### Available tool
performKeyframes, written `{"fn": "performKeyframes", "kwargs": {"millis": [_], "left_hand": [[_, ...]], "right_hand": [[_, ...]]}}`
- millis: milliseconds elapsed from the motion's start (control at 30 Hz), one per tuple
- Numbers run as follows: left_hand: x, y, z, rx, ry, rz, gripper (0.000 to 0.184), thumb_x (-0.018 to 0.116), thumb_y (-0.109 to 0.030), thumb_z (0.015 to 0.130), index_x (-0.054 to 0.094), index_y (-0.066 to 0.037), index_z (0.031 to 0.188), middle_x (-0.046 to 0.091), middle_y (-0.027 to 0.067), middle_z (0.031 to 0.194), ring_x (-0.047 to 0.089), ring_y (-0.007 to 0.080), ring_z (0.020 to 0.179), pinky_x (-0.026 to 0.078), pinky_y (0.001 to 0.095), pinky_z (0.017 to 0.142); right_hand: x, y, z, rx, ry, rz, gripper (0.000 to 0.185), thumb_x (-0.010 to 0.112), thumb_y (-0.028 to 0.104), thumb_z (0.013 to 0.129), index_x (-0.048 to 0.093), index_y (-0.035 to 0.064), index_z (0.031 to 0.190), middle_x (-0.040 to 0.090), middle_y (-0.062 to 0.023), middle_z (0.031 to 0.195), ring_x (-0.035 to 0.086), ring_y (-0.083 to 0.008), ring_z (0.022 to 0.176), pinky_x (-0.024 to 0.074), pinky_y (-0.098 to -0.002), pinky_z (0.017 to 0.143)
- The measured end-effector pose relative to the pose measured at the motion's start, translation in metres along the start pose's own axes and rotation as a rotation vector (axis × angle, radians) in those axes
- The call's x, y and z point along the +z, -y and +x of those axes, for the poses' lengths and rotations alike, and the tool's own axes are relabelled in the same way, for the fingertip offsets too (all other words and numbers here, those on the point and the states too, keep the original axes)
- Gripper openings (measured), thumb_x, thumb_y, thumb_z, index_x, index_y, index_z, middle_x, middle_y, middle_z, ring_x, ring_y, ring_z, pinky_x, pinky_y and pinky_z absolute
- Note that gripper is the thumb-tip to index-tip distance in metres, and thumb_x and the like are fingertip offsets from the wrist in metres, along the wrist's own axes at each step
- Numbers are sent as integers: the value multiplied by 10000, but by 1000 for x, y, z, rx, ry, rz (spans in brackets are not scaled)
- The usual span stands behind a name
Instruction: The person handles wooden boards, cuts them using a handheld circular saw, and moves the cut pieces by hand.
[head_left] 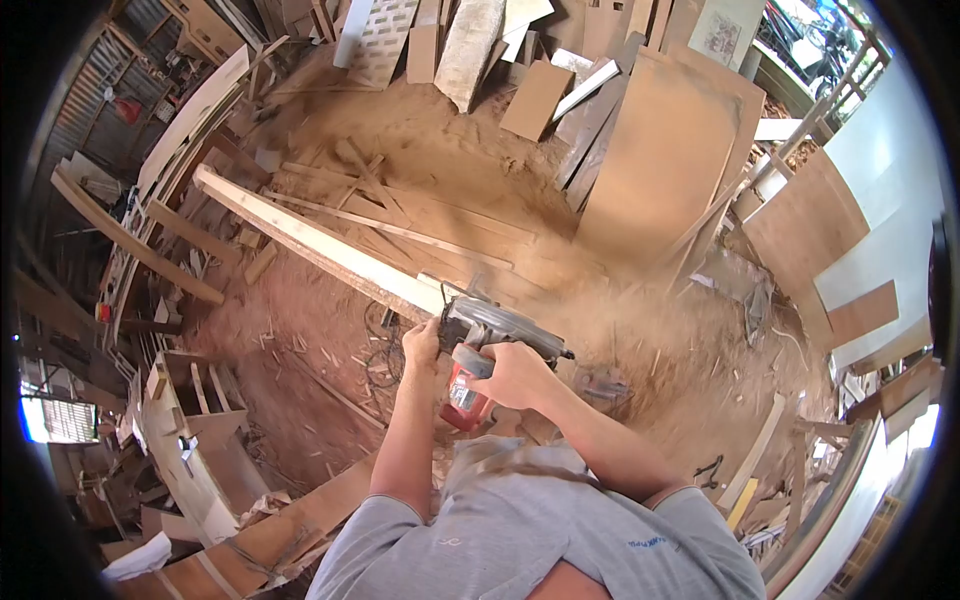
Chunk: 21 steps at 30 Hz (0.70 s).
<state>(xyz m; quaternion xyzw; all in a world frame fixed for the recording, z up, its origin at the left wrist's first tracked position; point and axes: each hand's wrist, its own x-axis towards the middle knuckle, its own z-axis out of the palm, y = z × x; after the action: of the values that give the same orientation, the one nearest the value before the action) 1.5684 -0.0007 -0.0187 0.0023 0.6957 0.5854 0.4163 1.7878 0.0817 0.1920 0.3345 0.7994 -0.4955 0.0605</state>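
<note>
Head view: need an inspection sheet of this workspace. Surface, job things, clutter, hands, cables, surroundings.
Surface: brown floor, dusty.
Job's things: power saw at the near end of a long pale timber.
Clutter: loose wood strips lying beyond the timber.
Hands: right hand grips the saw; left hand at the timber's near end, close to the saw, exact hold unclear.
Cables: dark cord tangled near the left hand; connection unclear.
Surroundings: large brown board beyond the saw.

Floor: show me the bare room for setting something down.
Barest: sand between the panels and loose strips. Next: lightly littered dirt on the near side of the beam, left of the left hand. Crowded: among the strips and along the left edge's boards.
</note>
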Motion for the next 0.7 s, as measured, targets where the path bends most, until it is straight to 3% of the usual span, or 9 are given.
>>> {"fn": "performKeyframes", "kwargs": {"millis": [333,633,700], "left_hand": [[-12,-5,18,-41,32,-69,301,678,-174,1055,762,114,1039,783,138,947,760,220,779,616,357,680],[-17,-24,17,-83,70,-81,329,650,-193,1089,732,125,1109,779,164,1049,778,269,865,653,405,741],[-25,-15,32,-49,79,-123,268,636,-135,1067,738,113,1060,784,160,982,779,249,822,642,378,710]], "right_hand": [[15,-4,21,-10,-5,-20,670,772,544,888,765,-23,1245,780,-276,1005,762,-430,980,598,-489,925],[4,13,23,-3,28,63,647,784,500,888,736,76,1375,785,-255,1058,759,-407,1023,592,-490,951],[6,14,26,5,25,64,654,785,504,887,735,73,1376,782,-256,1087,752,-402,1057,585,-492,976]]}}
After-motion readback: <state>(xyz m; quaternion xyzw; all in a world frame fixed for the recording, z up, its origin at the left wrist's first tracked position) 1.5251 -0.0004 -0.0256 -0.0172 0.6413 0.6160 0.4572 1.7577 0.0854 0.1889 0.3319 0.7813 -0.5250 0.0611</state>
